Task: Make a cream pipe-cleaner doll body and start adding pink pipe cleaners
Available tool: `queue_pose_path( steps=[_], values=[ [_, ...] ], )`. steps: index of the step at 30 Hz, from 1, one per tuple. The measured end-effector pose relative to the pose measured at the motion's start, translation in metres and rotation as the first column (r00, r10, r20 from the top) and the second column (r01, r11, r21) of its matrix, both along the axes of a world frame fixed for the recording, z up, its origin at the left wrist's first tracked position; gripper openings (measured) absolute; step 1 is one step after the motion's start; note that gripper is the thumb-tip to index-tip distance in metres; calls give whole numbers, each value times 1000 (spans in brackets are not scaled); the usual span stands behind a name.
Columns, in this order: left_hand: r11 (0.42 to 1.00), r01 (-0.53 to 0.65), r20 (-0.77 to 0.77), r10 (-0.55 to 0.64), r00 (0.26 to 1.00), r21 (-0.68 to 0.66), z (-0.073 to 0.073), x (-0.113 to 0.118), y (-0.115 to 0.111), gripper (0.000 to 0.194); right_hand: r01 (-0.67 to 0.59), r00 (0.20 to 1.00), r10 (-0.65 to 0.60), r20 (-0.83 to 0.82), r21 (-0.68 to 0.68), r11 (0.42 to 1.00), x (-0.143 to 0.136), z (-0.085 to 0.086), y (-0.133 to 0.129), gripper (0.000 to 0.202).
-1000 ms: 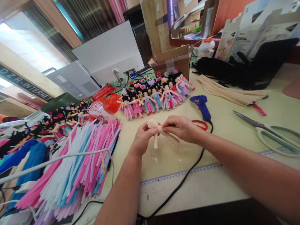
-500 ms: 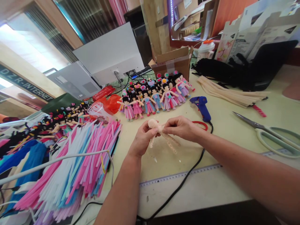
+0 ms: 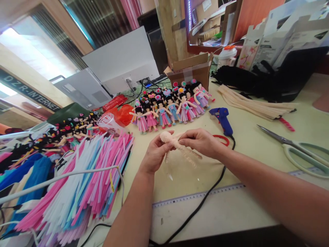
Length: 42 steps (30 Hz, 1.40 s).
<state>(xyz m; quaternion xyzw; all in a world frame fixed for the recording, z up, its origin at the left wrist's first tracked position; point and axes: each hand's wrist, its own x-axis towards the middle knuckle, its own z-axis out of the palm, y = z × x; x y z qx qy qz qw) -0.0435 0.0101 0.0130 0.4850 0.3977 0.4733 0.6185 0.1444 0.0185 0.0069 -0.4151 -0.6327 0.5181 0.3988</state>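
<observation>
A cream doll figure [image 3: 183, 149] with a round head and thin coiled limbs hangs over the middle of the table. My left hand [image 3: 156, 152] grips it just below the head, on the left. The fingers of my right hand [image 3: 199, 142] pinch it at its right side; a pale strip shows between the two hands. The limbs point down and to the right, over the tabletop. Beyond my right hand lies a blue glue gun [image 3: 223, 120], its black cord running down the table.
Finished dolls [image 3: 164, 111] stand in rows behind my hands. Pink, white and blue pipe cleaners [image 3: 87, 178] lie at left. Scissors [image 3: 295, 147] and beige pipe cleaners [image 3: 254, 103] are at right. A ruler strip [image 3: 200, 195] crosses the front; a cardboard box [image 3: 190, 70] stands behind.
The figure has turned slightly, its limbs now reaching further right. Both hands keep their grip in nearly the same place. The whole view has shifted a little.
</observation>
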Motion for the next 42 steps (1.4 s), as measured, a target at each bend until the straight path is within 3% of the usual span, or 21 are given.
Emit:
queue_pose_path(
  steps=[4,11,16,20,25,30,34,42],
  values=[
    [1000,-23,8,23,1000,21,-1,2,1,51,-6,996,-2,-94,-85,996,-2,3,-2,27],
    [990,-127,-107,133,985,60,-7,4,6,40,42,987,-29,-158,80,996,-6,-3,-1,25],
    [952,-245,-301,292,908,184,-4,8,2,26,153,987,-158,-7,318,936,-4,-5,-3,21],
    [973,-199,-236,221,946,113,-2,16,-3,29,153,968,-229,105,479,864,-3,-2,-7,19],
    [972,-235,-146,229,962,-19,-7,23,-6,37,58,931,-245,270,555,830,-6,-7,-12,18],
    [973,-216,-114,207,972,-76,-7,23,-6,33,25,906,-260,334,571,821,-8,-9,-13,20],
    [973,-214,-111,205,973,-81,-5,19,-5,40,38,925,-239,295,555,831,-5,-6,-11,17],
    [961,-277,-113,277,954,18,-6,13,1,49,48,995,-68,72,239,970,-6,-4,-8,11]
  ],
)
